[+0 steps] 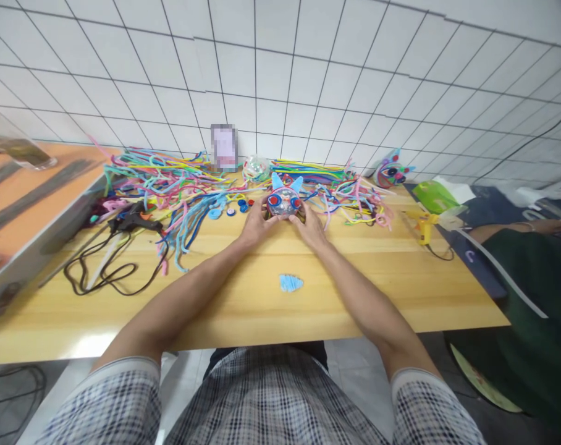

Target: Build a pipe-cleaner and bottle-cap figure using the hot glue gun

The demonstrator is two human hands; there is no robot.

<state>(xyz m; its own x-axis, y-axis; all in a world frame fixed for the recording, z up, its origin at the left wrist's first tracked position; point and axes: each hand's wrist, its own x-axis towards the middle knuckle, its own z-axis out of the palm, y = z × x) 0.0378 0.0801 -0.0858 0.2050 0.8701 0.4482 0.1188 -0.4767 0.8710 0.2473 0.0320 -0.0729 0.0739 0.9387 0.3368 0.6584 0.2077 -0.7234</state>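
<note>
Both my hands hold a clear plastic ball made up as an animal head, with pointed blue ears and round red-and-blue eyes. My left hand grips its left side and my right hand its right side, thumbs toward the front. The head is upright over the wooden table. Closer to me lies a flat light-blue fuzzy piece with a pointed end. Left of my hands are blue bottle caps and a light-blue ring-shaped piece.
Colourful pipe cleaners pile along the wall. Behind stand a phone and another clear ball. A black glue gun with looped cord lies left; a yellow glue gun and finished-looking head are right. A person in dark green sits right.
</note>
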